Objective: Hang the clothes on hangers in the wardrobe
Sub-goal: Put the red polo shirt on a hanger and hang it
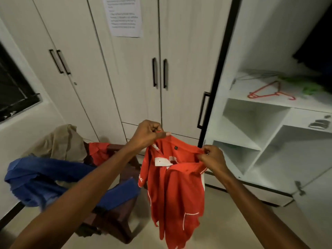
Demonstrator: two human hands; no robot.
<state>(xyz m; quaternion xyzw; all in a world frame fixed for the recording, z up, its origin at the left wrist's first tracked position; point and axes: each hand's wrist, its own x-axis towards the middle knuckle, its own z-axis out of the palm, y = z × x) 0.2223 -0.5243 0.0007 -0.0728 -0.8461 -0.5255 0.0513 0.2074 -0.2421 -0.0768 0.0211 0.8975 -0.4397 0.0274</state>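
Both hands up in front of the wardrobe (179,51), holding a red shirt (176,191) by the collar. Left hand (147,133) pinches the collar's left end, fingers curled tight. Right hand (212,159) pinches the right end, slightly lower. Shirt hangs free above the floor, white trim visible, not on a hanger yet.

Red hanger (269,92) lies flat on a shelf (251,101) in the open wardrobe section at right, well apart from the shirt. Something green behind it on the same shelf, too blurred to identify.

Left of the shirt: dark wooden chair (115,221) draped with blue cloth (45,180), a beige garment (61,142) and another red piece (98,150).
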